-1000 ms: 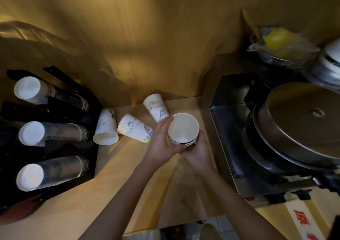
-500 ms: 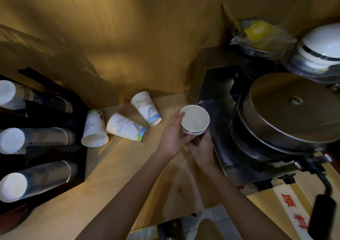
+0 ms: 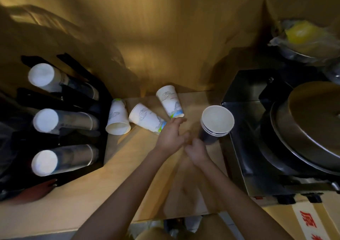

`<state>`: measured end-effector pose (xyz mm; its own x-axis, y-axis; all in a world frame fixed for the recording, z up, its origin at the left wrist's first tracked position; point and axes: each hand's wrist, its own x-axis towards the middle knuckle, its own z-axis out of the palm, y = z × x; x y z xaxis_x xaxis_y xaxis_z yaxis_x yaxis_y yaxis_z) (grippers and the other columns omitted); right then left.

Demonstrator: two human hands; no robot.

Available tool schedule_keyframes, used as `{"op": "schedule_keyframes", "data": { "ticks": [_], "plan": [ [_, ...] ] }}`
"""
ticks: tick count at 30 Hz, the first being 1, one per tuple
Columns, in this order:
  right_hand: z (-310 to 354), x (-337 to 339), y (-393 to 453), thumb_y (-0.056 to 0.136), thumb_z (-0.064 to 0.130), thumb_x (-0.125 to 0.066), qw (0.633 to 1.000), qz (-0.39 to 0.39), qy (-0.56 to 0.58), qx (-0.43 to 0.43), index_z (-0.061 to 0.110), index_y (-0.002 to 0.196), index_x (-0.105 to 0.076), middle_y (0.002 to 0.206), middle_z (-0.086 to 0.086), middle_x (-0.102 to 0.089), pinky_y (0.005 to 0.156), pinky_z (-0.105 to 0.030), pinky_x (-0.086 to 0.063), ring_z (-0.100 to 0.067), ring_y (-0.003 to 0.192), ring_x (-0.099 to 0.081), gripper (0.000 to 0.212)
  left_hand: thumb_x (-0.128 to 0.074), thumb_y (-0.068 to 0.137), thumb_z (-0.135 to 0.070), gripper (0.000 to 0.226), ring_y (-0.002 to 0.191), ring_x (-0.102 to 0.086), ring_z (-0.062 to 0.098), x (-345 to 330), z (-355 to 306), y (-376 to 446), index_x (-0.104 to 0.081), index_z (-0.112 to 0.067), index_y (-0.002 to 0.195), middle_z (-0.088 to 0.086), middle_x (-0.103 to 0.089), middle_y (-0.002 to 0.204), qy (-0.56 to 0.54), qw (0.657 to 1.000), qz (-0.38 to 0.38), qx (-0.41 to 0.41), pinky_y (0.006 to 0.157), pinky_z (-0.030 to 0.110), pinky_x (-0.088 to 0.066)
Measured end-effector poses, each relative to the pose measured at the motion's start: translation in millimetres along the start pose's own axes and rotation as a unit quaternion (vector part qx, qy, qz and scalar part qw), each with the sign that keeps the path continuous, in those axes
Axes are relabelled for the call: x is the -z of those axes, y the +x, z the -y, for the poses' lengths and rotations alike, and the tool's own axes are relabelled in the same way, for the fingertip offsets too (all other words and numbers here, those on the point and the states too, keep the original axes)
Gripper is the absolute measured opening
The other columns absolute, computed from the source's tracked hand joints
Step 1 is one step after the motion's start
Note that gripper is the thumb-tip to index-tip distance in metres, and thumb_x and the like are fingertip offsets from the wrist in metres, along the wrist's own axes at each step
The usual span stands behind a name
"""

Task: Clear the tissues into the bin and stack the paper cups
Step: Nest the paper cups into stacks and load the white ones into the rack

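Observation:
A stack of nested paper cups stands upright on the wooden counter, close to the steel appliance. My right hand is curled around the stack's dark lower part. My left hand is off the stack, fingers apart and empty, just left of it. Three loose white printed cups lie on their sides at the back of the counter: one by the black rack, one in the middle, one nearest the wall. No tissues or bin are in view.
A black cup dispenser with three tubes of stacked cups fills the left side. A steel appliance with a round metal lid borders the counter on the right. A bagged bowl with something yellow sits behind it.
The cup stack has moved right and down onto the counter beside the appliance. My left hand has let go of its rim and drawn back to the left.

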<state>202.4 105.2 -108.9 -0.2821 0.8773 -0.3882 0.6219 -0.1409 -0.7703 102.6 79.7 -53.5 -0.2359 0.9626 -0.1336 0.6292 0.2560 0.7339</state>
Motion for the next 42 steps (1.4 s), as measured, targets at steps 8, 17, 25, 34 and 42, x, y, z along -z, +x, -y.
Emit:
{"op": "schedule_keyframes", "data": {
  "ticks": [8, 17, 25, 34, 42],
  "plan": [
    [67.4, -26.3, 41.5, 0.088, 0.02, -0.052, 0.988, -0.009, -0.112, 0.105, 0.005, 0.106, -0.057, 0.111, -0.02, -0.066, 0.086, -0.041, -0.05, -0.037, 0.106, -0.058, 0.024, -0.045, 0.089, -0.027, 0.029, 0.11, -0.054, 0.032, 49.7, 49.9, 14.9, -0.057, -0.01, 0.11, 0.014, -0.059, 0.116, 0.209, 0.972, -0.076, 0.071, 0.084, 0.041, -0.046],
    [64.5, -33.1, 107.4, 0.085, 0.029, -0.056, 0.932, -0.14, -0.299, 0.148, 0.006, 0.125, -0.042, 0.127, -0.018, -0.049, 0.095, -0.045, -0.038, -0.034, 0.115, -0.043, 0.048, -0.041, 0.089, -0.046, 0.071, 0.144, -0.007, 0.027, 39.8, 103.0, 35.3, -0.009, -0.01, 0.143, 0.013, -0.007, 0.156, 0.292, 0.942, -0.083, 0.145, 0.116, 0.042, -0.012],
    [46.3, -47.5, 125.9, 0.082, 0.031, -0.06, 0.975, -0.114, -0.189, 0.014, 0.001, 0.138, -0.024, 0.135, -0.025, -0.044, 0.1, -0.046, -0.037, -0.039, 0.124, -0.041, 0.073, -0.049, 0.083, -0.053, 0.089, 0.142, -0.012, 0.03, 36.8, 118.2, 46.2, -0.004, -0.004, 0.143, 0.016, -0.017, 0.152, 0.207, 0.949, -0.119, 0.204, 0.116, 0.041, -0.015],
    [52.6, -43.0, 103.1, 0.074, 0.035, -0.068, 0.991, -0.121, 0.057, 0.024, 0.005, 0.126, -0.042, 0.119, -0.019, -0.058, 0.089, -0.041, -0.05, -0.034, 0.106, -0.057, 0.066, -0.065, 0.08, -0.01, 0.053, 0.112, -0.053, 0.032, 51.4, 107.9, 41.5, -0.042, -0.006, 0.128, 0.019, -0.053, 0.123, 0.013, 0.973, -0.172, 0.152, 0.089, 0.035, -0.042],
    [69.7, -31.1, 52.6, 0.069, 0.016, -0.078, 0.981, -0.061, 0.165, 0.078, 0.013, 0.133, -0.036, 0.124, -0.003, -0.054, 0.082, -0.026, -0.045, -0.012, 0.103, -0.052, 0.077, -0.056, 0.078, -0.008, 0.015, 0.078, -0.061, 0.031, 56.2, 80.8, 3.2, -0.064, -0.011, 0.09, 0.012, -0.065, 0.084, 0.118, 0.977, -0.178, 0.013, 0.07, 0.035, -0.048]
  ]
}}
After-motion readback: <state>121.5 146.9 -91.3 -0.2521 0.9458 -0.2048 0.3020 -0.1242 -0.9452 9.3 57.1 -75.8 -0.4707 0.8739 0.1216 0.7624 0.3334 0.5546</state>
